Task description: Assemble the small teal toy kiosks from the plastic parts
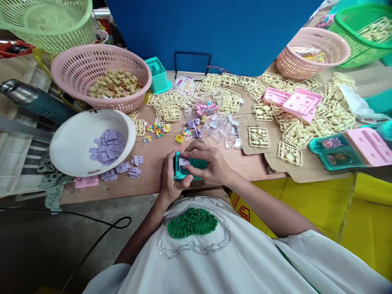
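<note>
At the table's front edge my left hand [170, 176] is wrapped round the left end of a teal plastic box [199, 164]. Between the thumb and fingers of my right hand [210, 161] is a small lilac plastic piece [183, 162], held at the box's left end; whether it is seated there I cannot tell. My right hand covers part of the box. Left of my hands lie loose lilac pieces [123, 168]. Just beyond them are small bags of colourful bits [159, 129] and clear plastic parts [222, 126].
A white bowl [70, 163] with lilac pieces and a pink basket [101, 102] of beige bits stand left. Cream part frames [259, 136] cover the back and right. Pink trays [301, 102] lie on them. A teal case [333, 151] sits right; a blue panel [199, 32] rises behind.
</note>
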Available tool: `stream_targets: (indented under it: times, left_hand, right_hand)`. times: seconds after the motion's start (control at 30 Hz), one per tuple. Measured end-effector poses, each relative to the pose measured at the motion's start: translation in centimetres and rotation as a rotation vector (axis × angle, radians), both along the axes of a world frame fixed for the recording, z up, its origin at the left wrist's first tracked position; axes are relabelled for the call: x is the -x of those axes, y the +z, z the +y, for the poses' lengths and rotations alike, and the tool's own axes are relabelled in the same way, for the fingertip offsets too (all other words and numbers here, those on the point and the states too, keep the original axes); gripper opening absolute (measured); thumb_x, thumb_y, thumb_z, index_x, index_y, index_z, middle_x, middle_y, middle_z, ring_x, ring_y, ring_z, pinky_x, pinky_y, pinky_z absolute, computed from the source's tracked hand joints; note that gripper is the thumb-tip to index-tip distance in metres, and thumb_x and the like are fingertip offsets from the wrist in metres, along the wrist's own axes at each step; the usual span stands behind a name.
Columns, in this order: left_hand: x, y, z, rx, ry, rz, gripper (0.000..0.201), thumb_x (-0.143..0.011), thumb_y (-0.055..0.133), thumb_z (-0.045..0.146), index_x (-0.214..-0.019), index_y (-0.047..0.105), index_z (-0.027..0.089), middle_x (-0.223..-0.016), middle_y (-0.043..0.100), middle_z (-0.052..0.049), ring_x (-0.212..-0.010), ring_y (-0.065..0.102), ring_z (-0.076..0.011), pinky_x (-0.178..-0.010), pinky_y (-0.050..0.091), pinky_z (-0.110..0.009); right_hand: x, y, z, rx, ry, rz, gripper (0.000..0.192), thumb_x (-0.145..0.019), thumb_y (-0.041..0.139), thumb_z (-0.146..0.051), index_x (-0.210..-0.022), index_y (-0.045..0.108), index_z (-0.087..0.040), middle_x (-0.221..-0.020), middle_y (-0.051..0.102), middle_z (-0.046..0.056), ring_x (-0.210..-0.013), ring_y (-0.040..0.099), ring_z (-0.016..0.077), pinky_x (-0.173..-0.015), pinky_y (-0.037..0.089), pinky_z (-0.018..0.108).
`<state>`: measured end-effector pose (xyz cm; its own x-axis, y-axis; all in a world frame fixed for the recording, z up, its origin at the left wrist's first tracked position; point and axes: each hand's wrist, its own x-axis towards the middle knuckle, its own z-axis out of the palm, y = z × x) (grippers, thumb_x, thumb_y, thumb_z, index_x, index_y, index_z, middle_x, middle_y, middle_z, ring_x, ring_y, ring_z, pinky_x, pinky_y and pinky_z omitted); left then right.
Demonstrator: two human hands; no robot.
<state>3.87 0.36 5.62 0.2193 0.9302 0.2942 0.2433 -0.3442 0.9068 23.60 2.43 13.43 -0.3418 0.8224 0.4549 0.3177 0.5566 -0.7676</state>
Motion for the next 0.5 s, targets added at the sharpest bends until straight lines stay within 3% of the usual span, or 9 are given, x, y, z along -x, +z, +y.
stream_targets:
  times: [0.2,0.37,0.5]
  left_hand:
    - [-0.02,0.14,0.27,0.022,-0.003,-0.015,0.089,-0.088,0.060,0.084,-0.150,0.048,0.021,-0.136,0.062,-0.016,-0.123,0.065,-0.0341,-0.106,0.056,-0.049]
    - [0.10,0.06,0.23,0.013,0.005,-0.007,0.087,-0.089,0.060,0.083,-0.150,0.049,0.021,-0.133,0.062,-0.014,-0.121,0.063,-0.0326,-0.104,0.055,-0.046]
    - [0.13,-0.31,0.34,-0.022,-0.004,-0.027,0.088,-0.090,0.062,0.081,-0.153,0.046,0.021,-0.137,0.060,-0.015,-0.127,0.061,-0.0335,-0.110,0.052,-0.048]
  right_hand:
    - [-0.04,-0.37,-0.51,-0.018,-0.066,-0.033,0.046,-0.098,0.074,-0.046,-0.137,0.073,-0.023,-0.124,0.073,0.016,-0.113,0.068,0.0306,-0.096,0.060,0.052]
    - [0.08,-0.32,-0.90,-0.114,-0.076,0.002,0.025,-0.102,0.071,-0.036,-0.120,0.080,-0.021,-0.111,0.074,0.013,-0.105,0.070,0.0263,-0.093,0.060,0.047]
    - [0.18,-0.31,-0.97,-0.128,-0.049,0.014,0.022,-0.103,0.071,-0.034,-0.115,0.082,-0.019,-0.110,0.074,0.014,-0.103,0.070,0.0253,-0.092,0.060,0.046]
